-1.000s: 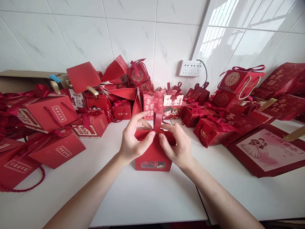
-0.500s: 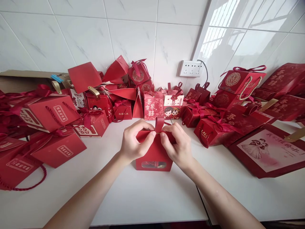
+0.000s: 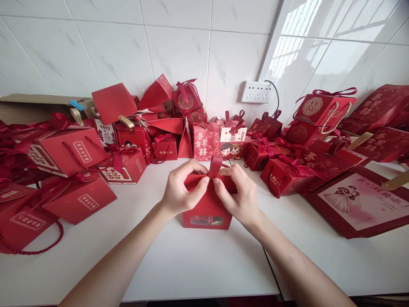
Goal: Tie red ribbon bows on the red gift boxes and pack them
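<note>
A red gift box (image 3: 206,204) stands upright on the white table in front of me, with a small clear window low on its near face. A red strap loop (image 3: 215,165) rises from its top. My left hand (image 3: 185,187) pinches the top edge just left of the loop, thumb in front and fingers behind. On the loop's other side, my right hand (image 3: 238,192) pinches the same edge the same way. Both thumb tips nearly meet at the base of the loop. Whatever lies between the fingertips is mostly hidden.
Red gift boxes with ribbons (image 3: 123,164) are piled at the left and back. More boxes (image 3: 284,175) crowd the right, including a large one with a picture of a couple (image 3: 361,198). A power strip (image 3: 255,92) is on the tiled wall. A seam crosses the white table (image 3: 198,268).
Both hands keep their pinch on the box top. The strap loop leans very slightly to the right; otherwise almost nothing has moved.
</note>
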A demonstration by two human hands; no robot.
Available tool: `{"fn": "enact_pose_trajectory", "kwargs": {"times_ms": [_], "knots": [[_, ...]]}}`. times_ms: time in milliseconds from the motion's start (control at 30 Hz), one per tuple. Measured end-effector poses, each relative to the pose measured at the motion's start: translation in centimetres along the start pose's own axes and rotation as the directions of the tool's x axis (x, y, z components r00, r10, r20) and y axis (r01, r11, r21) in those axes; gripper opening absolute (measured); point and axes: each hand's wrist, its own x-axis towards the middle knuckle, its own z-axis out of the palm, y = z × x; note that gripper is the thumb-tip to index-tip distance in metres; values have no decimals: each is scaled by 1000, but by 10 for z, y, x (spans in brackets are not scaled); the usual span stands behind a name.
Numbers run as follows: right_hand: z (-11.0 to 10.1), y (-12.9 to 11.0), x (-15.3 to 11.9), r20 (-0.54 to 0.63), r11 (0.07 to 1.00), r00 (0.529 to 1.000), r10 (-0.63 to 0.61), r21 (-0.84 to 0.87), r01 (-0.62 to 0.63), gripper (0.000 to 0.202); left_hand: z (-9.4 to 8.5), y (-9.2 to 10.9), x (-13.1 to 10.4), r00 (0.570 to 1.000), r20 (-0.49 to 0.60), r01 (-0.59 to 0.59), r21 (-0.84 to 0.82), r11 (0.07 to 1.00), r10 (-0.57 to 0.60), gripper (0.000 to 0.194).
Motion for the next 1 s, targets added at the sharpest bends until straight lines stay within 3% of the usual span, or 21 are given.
{"fn": "enact_pose_trajectory", "kwargs": {"times_ms": [367,567,667,733,833,933,1000], "knots": [[-2,0,0,46,999,999,20,50,-22,17,0,6,1,999,10,53,4,999,-53,5],[-1,0,-2,39,994,999,35,99,-39,7,-2,1,-1,992,28,124,-77,989,-122,5],[-2,9,-2,-21,966,977,210,156,-204,6,-3,-15,-6,967,93,252,-250,935,-236,41],[-2,21,-1,-165,900,900,404,246,-359,8,0,-28,-10,941,135,337,-338,879,-309,62],[-2,43,-1,-333,737,684,649,497,-458,16,11,-41,-19,870,214,492,-369,788,-443,81],[1,60,-2,-337,555,475,813,697,-454,22,25,-38,-26,791,302,611,-399,684,-531,92],[4,65,-2,-300,459,390,871,780,-425,24,31,-31,-29,807,232,588,-410,697,-543,90]]}}
